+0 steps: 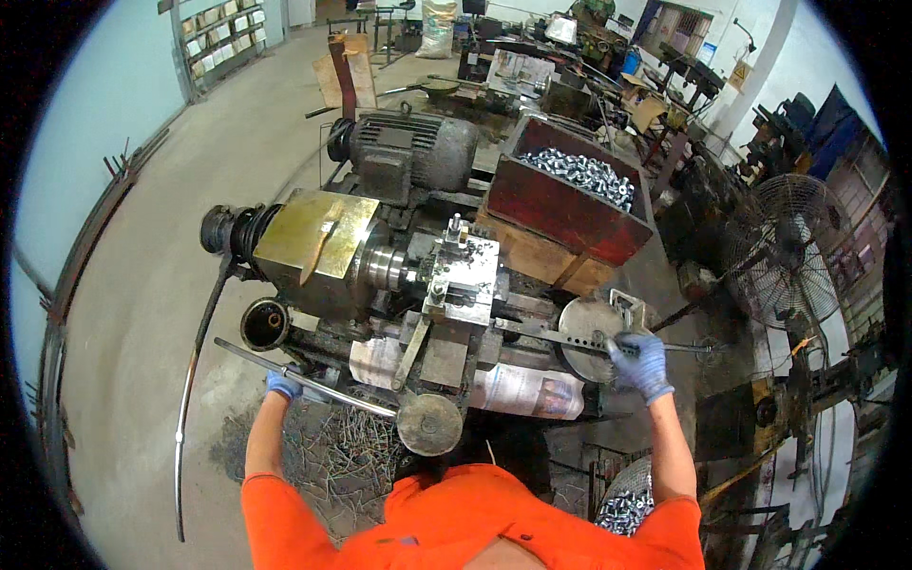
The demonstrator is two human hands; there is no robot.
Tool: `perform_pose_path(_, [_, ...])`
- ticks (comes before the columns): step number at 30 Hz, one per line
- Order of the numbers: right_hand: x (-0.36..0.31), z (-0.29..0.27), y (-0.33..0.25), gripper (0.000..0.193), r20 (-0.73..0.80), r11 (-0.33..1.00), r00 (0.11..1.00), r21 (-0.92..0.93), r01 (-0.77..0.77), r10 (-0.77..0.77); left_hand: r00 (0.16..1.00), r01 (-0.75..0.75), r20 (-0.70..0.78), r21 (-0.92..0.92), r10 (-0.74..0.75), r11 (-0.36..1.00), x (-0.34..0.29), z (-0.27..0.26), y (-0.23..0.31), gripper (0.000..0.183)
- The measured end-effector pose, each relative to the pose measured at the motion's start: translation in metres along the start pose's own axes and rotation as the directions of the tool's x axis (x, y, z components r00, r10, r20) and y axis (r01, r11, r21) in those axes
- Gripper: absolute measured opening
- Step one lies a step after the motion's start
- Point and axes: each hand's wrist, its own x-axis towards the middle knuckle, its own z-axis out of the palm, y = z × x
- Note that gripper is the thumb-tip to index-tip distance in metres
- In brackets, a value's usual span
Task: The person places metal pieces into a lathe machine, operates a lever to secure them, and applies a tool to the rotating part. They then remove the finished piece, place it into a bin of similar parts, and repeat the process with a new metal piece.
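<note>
My left hand (pixel 284 384), in a blue glove, is closed around a long bright metal lever (pixel 332 391) that slopes down to a round hub (pixel 429 424) at the machine's front. My right hand (pixel 644 367), gloved too, is closed at the right end of a flat bar with holes (pixel 560 337). Beneath that bar lies a round metal plate (pixel 581 359); the fingertips are partly hidden. Between my hands sits the lathe-like machine, with a shiny chuck (pixel 385 269) facing a tool block (pixel 468 275). I cannot make out a workpiece at the chuck.
A red bin (pixel 560 211) of shiny nut-like parts stands behind the machine, right of a motor (pixel 408 152). A brush (pixel 319 249) lies on the yellowish housing (pixel 309 228). Metal shavings (pixel 351 456) cover the floor below. A basket of similar parts (pixel 625 508) sits near my right arm; a fan (pixel 788 247) stands right.
</note>
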Motion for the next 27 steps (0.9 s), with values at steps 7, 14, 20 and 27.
perform_pose_path(7, [-0.015, 0.002, 0.180, 0.035, -0.077, 0.928, 0.986, -0.334, -0.164, 0.146, 0.975, 0.198, 0.081, 0.120, -0.208, 0.973, -0.062, -0.065, 0.006, 0.026])
perform_pose_path(14, [-0.008, 0.019, 0.276, 0.052, 0.121, 0.707, 0.909, -0.672, -0.220, 0.398, 0.892, 0.247, -0.075, -0.744, -0.445, 0.621, -0.102, -0.078, -0.062, 0.040])
perform_pose_path(20, [-0.051, 0.020, 0.294, 0.041, -0.032, 0.683, 0.894, -0.633, -0.364, 0.448, 0.739, 0.064, 0.003, -0.996, -0.673, 0.066, -0.112, -0.138, -0.014, 0.041])
perform_pose_path(27, [-0.195, 0.001, 0.215, 0.048, -0.188, 0.558, 0.764, -0.579, -0.594, 0.618, 0.484, -0.047, 0.113, -0.987, -0.868, -0.155, -0.052, -0.119, 0.027, 0.029])
